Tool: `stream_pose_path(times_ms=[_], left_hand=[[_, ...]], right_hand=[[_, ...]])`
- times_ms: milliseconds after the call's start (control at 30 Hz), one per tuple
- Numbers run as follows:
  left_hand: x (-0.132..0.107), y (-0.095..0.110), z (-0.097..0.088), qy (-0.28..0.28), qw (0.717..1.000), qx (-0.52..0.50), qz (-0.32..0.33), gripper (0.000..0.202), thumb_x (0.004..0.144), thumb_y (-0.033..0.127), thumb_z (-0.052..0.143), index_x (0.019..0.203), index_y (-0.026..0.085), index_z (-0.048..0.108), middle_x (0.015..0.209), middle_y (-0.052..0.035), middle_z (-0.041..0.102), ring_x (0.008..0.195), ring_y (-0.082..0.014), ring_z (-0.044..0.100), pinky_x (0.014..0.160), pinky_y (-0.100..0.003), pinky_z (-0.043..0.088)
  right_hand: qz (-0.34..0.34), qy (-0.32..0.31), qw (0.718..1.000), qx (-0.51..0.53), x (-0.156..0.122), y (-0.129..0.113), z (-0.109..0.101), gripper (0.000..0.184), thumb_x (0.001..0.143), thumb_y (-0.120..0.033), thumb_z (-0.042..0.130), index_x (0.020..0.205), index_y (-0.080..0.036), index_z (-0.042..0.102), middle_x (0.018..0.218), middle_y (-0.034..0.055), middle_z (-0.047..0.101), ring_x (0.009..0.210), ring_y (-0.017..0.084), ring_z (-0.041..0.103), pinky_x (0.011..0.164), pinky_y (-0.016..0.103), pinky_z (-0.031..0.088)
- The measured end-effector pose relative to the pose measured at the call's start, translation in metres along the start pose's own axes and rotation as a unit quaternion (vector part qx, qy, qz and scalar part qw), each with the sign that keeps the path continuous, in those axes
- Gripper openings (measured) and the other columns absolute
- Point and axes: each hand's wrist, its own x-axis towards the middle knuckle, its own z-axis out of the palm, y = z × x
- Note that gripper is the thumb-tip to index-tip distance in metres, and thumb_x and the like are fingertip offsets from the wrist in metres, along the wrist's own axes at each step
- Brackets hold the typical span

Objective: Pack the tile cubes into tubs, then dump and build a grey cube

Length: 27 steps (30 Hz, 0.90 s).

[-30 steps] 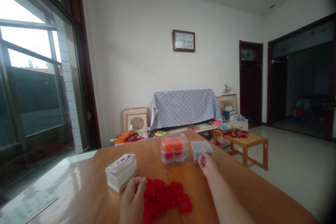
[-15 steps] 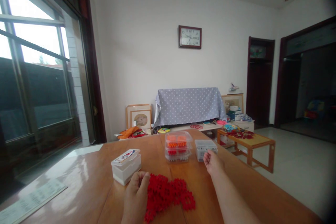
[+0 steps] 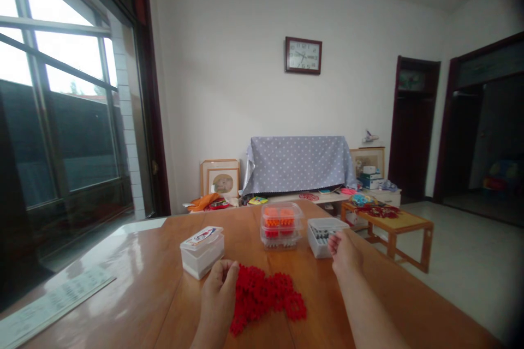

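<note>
A pile of red interlocking plastic pieces (image 3: pixel 266 297) lies on the wooden table (image 3: pixel 143 289) in front of me. My left hand (image 3: pixel 219 289) rests on the pile's left edge with fingers curled against the pieces. My right hand (image 3: pixel 344 251) reaches forward to a small clear box (image 3: pixel 321 234) of dark pieces, fingers curled on its right rim; the box is tilted toward me. Two stacked clear boxes (image 3: pixel 281 224) with orange and red pieces stand just left of it.
A white lidded box (image 3: pixel 202 251) sits left of the pile. A printed sheet (image 3: pixel 49 305) lies at the table's left edge. Beyond are a low wooden side table (image 3: pixel 403 226), a cloth-covered cabinet (image 3: pixel 298 163), framed pictures, a window on the left and a wall clock (image 3: pixel 303 55).
My right hand has closed on the small clear box and drawn it slightly toward me, tipping it. My left hand stays on the red pile. The view has shifted a little.
</note>
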Motion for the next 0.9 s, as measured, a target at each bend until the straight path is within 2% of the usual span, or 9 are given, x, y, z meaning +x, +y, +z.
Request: stream_pose_path(times_ms=[133, 400, 633, 800, 900], left_hand=[[0.001, -0.004, 0.000, -0.005, 1.000, 0.017, 0.017, 0.043, 0.082, 0.062, 0.063, 0.075, 0.020, 0.058, 0.065, 0.0020, 0.055, 0.062, -0.0158, 0.049, 0.060, -0.026, 0.039], [-0.003, -0.003, 0.004, -0.015, 0.999, 0.032, 0.025, 0.039, 0.084, 0.056, 0.061, 0.071, 0.020, 0.055, 0.066, 0.0022, 0.053, 0.065, -0.0165, 0.048, 0.063, -0.026, 0.038], [-0.017, 0.000, 0.025, -0.104, 0.994, -0.007, 0.017, 0.031, 0.089, 0.049, 0.062, 0.079, 0.019, 0.059, 0.073, 0.0011, 0.056, 0.070, -0.0162, 0.050, 0.066, -0.026, 0.039], [-0.032, 0.007, 0.045, -0.191, 0.980, -0.057, 0.007, 0.029, 0.090, 0.047, 0.064, 0.084, 0.018, 0.062, 0.076, 0.0003, 0.058, 0.072, -0.0153, 0.051, 0.067, -0.025, 0.039], [-0.036, 0.007, 0.052, -0.224, 0.970, -0.093, -0.011, 0.030, 0.088, 0.047, 0.066, 0.089, 0.017, 0.064, 0.080, -0.0009, 0.061, 0.073, -0.0151, 0.053, 0.069, -0.026, 0.040]], right_hand=[[-0.031, -0.031, 0.999, 0.010, -0.006, -0.009, 0.004, 0.016, 0.067, -0.024, 0.074, 0.079, -0.015, 0.068, 0.063, 0.0008, 0.073, 0.053, 0.012, 0.066, 0.047, 0.018, 0.050], [-0.054, -0.101, 0.993, 0.017, -0.026, -0.025, 0.004, 0.025, 0.064, -0.031, 0.077, 0.083, -0.016, 0.068, 0.073, 0.0031, 0.077, 0.064, 0.014, 0.072, 0.054, 0.019, 0.053], [-0.064, -0.143, 0.988, -0.018, -0.057, -0.025, 0.011, 0.027, 0.065, -0.031, 0.076, 0.086, -0.014, 0.072, 0.077, 0.0058, 0.079, 0.066, 0.015, 0.073, 0.058, 0.020, 0.053], [-0.072, -0.138, 0.986, -0.053, -0.087, -0.006, 0.013, 0.029, 0.068, -0.035, 0.076, 0.088, -0.015, 0.072, 0.081, 0.0063, 0.079, 0.070, 0.016, 0.073, 0.057, 0.021, 0.052], [-0.074, -0.142, 0.984, -0.076, -0.110, 0.009, 0.014, 0.027, 0.071, -0.038, 0.076, 0.086, -0.016, 0.072, 0.082, 0.0065, 0.079, 0.072, 0.017, 0.073, 0.061, 0.023, 0.052]])
